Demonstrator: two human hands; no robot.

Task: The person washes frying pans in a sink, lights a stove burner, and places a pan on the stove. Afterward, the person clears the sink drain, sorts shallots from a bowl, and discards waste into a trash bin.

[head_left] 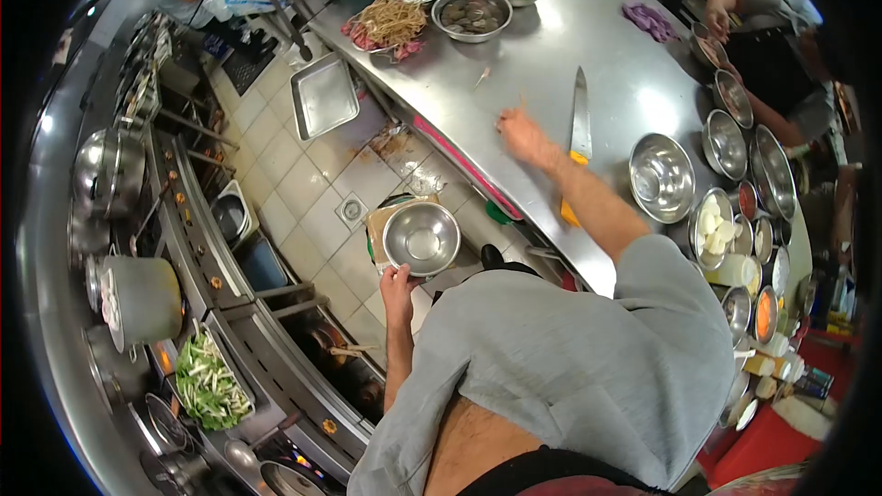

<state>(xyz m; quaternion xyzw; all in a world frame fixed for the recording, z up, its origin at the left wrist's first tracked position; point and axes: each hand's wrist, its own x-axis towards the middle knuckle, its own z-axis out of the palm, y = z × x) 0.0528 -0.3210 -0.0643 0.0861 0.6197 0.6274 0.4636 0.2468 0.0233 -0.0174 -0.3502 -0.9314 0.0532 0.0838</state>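
Observation:
My left hand (pixel 399 287) grips the rim of a steel mixing bowl (pixel 421 239), held out over the floor beside the table. The bowl's inside looks bare and shiny. My right hand (pixel 524 136) is low over the steel table (pixel 542 46), its fingers curled together. Whatever they may pinch is too small to make out. A small pale scrap (pixel 482 78) lies on the tabletop beyond that hand. To the right of the hand lies a large knife (pixel 581 119) with a yellow handle, its blade pointing away from me.
Bundled pale stalks (pixel 390 23) and bowls of food (pixel 471 16) stand at the table's far end. More steel bowls (pixel 661 179) line the right side, near a co-worker's hand (pixel 721 9). Stoves with pots (pixel 147 298) and a tray of chopped greens (pixel 211 381) are at left.

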